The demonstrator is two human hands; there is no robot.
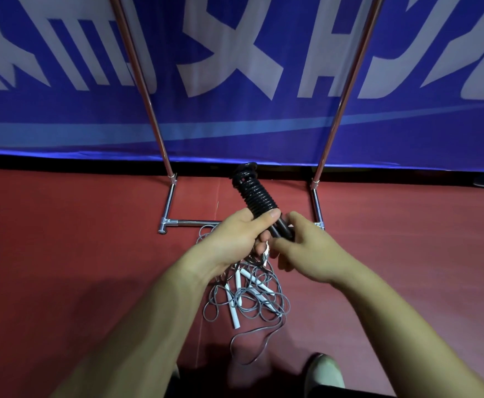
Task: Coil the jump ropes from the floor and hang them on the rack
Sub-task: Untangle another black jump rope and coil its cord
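L hand (235, 237), R hand (309, 248) grip coiled black rope (256, 193); grey ropes (252, 300) below.

left hand (236, 235) and right hand (311, 251) side by side, each tightly curled

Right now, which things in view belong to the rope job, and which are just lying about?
For the job: black jump rope, coiled, gripped by the left hand and right hand; grey ropes tangled on the floor; rack.
Lying about: blue banner; shoe.
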